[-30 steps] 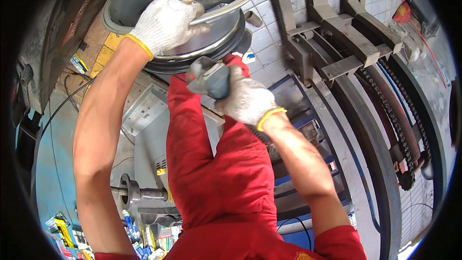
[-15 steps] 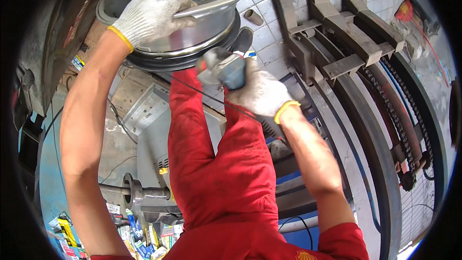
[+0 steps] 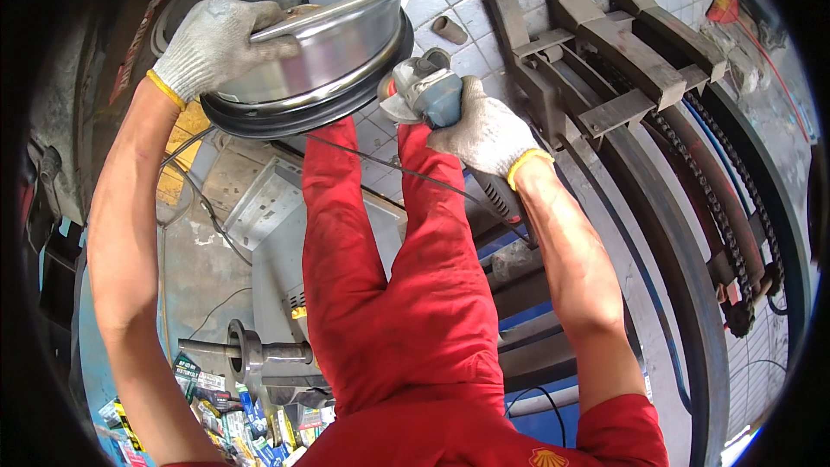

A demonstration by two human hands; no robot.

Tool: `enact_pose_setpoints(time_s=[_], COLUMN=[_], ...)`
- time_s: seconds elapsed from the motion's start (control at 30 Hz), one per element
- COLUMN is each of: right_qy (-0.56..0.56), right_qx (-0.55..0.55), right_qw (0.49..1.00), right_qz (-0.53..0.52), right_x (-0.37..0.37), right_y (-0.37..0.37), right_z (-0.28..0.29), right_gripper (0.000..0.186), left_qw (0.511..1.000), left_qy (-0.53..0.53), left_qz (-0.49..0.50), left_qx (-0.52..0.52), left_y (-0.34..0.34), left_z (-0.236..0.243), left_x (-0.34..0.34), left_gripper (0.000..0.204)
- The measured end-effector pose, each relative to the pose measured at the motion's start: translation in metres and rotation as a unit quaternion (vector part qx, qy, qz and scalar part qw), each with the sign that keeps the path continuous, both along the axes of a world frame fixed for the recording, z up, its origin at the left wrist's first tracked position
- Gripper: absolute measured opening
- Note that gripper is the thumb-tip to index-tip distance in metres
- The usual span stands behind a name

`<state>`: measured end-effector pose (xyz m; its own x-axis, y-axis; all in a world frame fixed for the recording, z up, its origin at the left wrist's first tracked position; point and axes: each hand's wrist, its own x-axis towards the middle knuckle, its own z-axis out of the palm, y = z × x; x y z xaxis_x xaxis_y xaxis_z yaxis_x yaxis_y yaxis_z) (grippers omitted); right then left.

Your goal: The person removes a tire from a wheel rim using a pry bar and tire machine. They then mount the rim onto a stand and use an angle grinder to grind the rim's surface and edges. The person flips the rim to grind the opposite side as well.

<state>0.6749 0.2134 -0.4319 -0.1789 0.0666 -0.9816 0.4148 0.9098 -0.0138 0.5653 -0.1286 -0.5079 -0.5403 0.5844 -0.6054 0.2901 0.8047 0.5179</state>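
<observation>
Wheel rim (image 3: 324, 56), tiled floor (image 3: 430, 7), possibly concrete (image 3: 197, 272) leftward

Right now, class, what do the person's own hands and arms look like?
The left hand and right hand wear greyish-white knitted work gloves with yellow cuff edges. Both forearms are bare; the red right sleeve is short.

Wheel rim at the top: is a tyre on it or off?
Off. The wheel rim shows bare silvery metal along its visible side, and the gloved left hand grips its edge.
</observation>
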Motion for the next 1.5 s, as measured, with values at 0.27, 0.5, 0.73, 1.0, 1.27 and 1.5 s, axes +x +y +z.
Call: enact_pose_setpoints(time_s=[0.27,0.5,0.73,1.0,1.27,1.5], right_qy=[-0.051,-0.033,0.04,0.046,-0.003,0.007], right_qx=[-0.105,-0.046,0.023,0.051,0.021,-0.024], right_qw=[0.993,0.998,0.999,0.985,0.985,0.991], right_qz=[-0.016,0.036,0.019,-0.157,-0.173,-0.129], right_x=[0.005,-0.01,-0.002,0.049,0.081,0.101], right_y=[-0.06,-0.027,0.019,0.064,0.054,0.022], right_z=[0.029,0.005,-0.048,0.003,0.072,0.086], right_gripper=[0.079,0.084,0.088,0.099,0.092,0.085], left_qw=[0.999,0.999,0.998,0.967,0.988,0.997], left_qy=[-0.016,0.018,-0.031,0.251,0.148,0.061], left_qz=[-0.021,0.013,-0.028,0.025,0.002,-0.01], left_qx=[-0.045,0.028,-0.055,-0.017,-0.035,-0.039], left_y=[-0.003,-0.02,-0.023,0.069,0.072,0.062], left_z=[0.003,-0.003,0.009,-0.025,-0.016,0.003], left_x=[-0.01,0.006,0.0,0.049,0.07,0.066], left_gripper=[0.06,0.052,0.055,0.044,0.051,0.056])
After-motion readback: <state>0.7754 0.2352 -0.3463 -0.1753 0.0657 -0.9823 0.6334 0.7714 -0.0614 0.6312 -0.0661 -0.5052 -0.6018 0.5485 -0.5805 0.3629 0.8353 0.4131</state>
